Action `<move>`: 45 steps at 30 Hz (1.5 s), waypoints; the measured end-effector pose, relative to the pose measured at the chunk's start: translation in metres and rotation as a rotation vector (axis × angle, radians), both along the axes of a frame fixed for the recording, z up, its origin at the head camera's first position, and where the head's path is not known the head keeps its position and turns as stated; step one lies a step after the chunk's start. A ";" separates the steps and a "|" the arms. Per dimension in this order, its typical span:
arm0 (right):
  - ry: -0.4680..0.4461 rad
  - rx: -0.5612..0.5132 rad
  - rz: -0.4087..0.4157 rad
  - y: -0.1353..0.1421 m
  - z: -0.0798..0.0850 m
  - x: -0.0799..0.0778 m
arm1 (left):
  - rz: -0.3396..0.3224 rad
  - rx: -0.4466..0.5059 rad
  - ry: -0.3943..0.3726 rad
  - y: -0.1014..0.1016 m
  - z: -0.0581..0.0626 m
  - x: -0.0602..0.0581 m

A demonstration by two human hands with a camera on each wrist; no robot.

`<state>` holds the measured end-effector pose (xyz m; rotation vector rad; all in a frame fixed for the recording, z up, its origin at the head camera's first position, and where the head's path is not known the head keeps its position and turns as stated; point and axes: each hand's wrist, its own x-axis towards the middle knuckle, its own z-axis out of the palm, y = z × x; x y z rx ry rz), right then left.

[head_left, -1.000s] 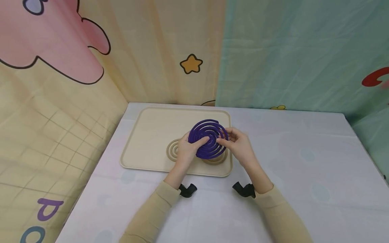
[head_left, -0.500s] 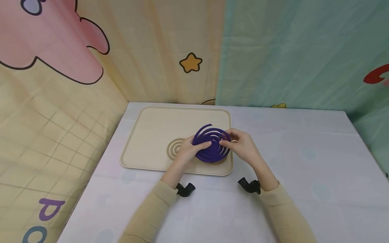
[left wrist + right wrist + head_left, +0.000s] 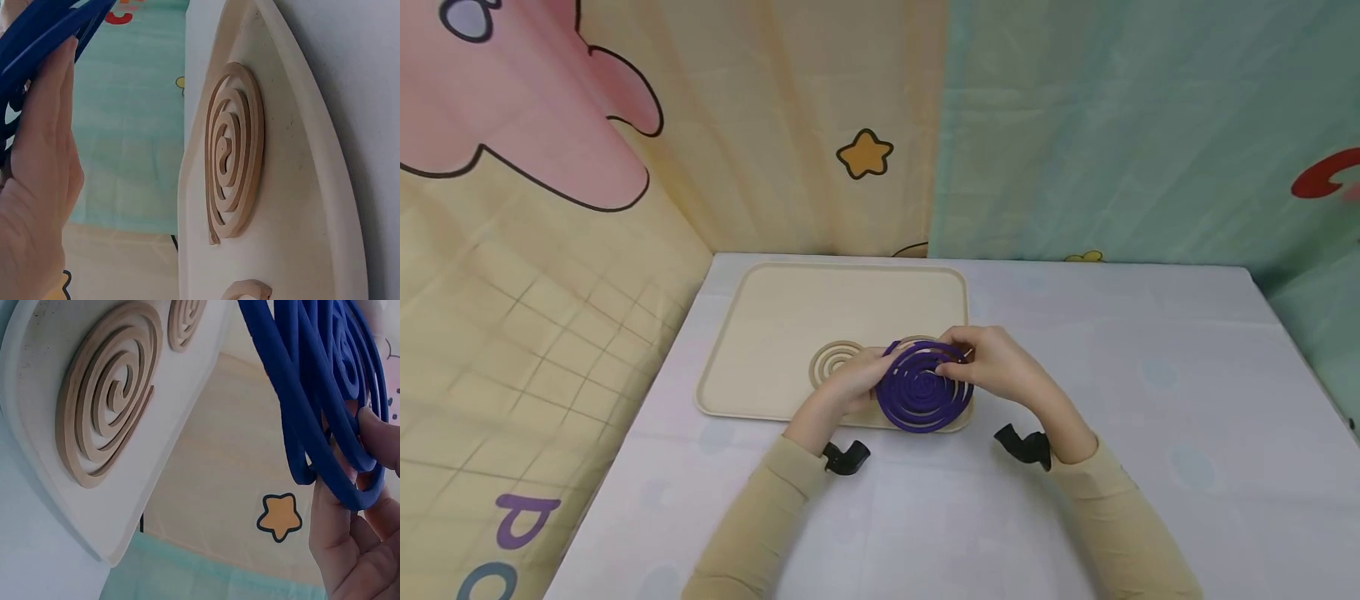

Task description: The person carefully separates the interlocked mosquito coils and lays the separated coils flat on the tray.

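A purple-blue mosquito coil, with strands that look doubled and partly spread, is held in the air over the tray's near right corner. My left hand grips its left edge; in the left wrist view the fingers lie straight along the coil and the thumb is hidden. On the right side, my right hand pinches the strands between thumb and fingers, as the right wrist view shows on the coil. Below lies a brown mosquito coil, mostly covered in the head view.
A beige tray lies on the white-covered table. Another, smaller-looking brown coil sits on it beside my left hand. Black wrist mounts hang at both wrists. Printed curtains stand behind and at the left.
The purple-blue coil has come nearer to me and tilted. My left thumb has left the coil's middle for its edge. My right hand keeps its pinch and has shifted slightly right.
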<state>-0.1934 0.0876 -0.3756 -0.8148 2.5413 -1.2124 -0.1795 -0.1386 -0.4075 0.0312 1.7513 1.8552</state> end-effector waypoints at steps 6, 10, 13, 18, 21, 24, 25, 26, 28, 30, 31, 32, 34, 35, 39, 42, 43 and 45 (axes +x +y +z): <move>-0.063 -0.099 -0.128 -0.003 -0.004 -0.001 | 0.054 0.068 0.054 -0.003 -0.003 0.001; -0.188 -0.254 -0.261 -0.004 -0.015 0.000 | 0.193 0.161 0.003 0.000 -0.006 0.000; -0.259 -0.391 -0.333 -0.005 -0.023 0.002 | 0.287 0.223 -0.031 0.004 -0.010 0.000; -0.251 -0.373 -0.319 0.000 -0.023 -0.002 | 0.287 0.258 -0.032 0.008 -0.013 0.004; -0.227 -0.283 -0.232 0.003 -0.016 -0.006 | 0.220 0.210 -0.018 0.006 -0.012 0.005; -0.221 -0.231 -0.173 0.005 -0.012 -0.010 | 0.127 0.153 0.008 0.002 -0.012 0.004; -0.224 -0.222 -0.164 0.005 -0.011 -0.011 | 0.103 0.139 0.018 0.002 -0.011 0.003; -0.227 -0.221 -0.157 0.005 -0.011 -0.012 | 0.087 0.132 0.025 0.001 -0.010 0.002; -0.247 -0.240 -0.155 0.004 -0.011 -0.014 | 0.076 0.127 0.033 0.000 -0.010 0.002; -0.278 -0.282 -0.157 0.004 -0.014 -0.015 | 0.090 0.138 0.034 -0.001 -0.010 0.002; -0.294 -0.303 -0.163 0.004 -0.015 -0.014 | 0.101 0.147 0.034 -0.001 -0.011 0.002; -0.310 -0.326 -0.172 0.004 -0.016 -0.014 | 0.118 0.159 0.032 -0.001 -0.011 0.002; -0.339 -0.365 -0.199 0.004 -0.019 -0.013 | 0.156 0.190 0.027 -0.001 -0.013 0.003; -0.351 -0.385 -0.210 0.004 -0.020 -0.012 | 0.180 0.205 0.023 -0.001 -0.014 0.003; -0.363 -0.395 -0.270 0.004 -0.022 -0.011 | 0.238 0.273 0.004 0.001 -0.018 0.003; -0.329 -0.323 -0.264 0.005 -0.017 -0.015 | 0.216 0.307 0.002 0.001 -0.019 0.004; -0.310 -0.288 -0.242 0.005 -0.015 -0.017 | 0.196 0.311 0.005 0.001 -0.019 0.004; -0.270 -0.212 -0.179 0.006 -0.009 -0.020 | 0.132 0.298 0.027 0.000 -0.019 0.004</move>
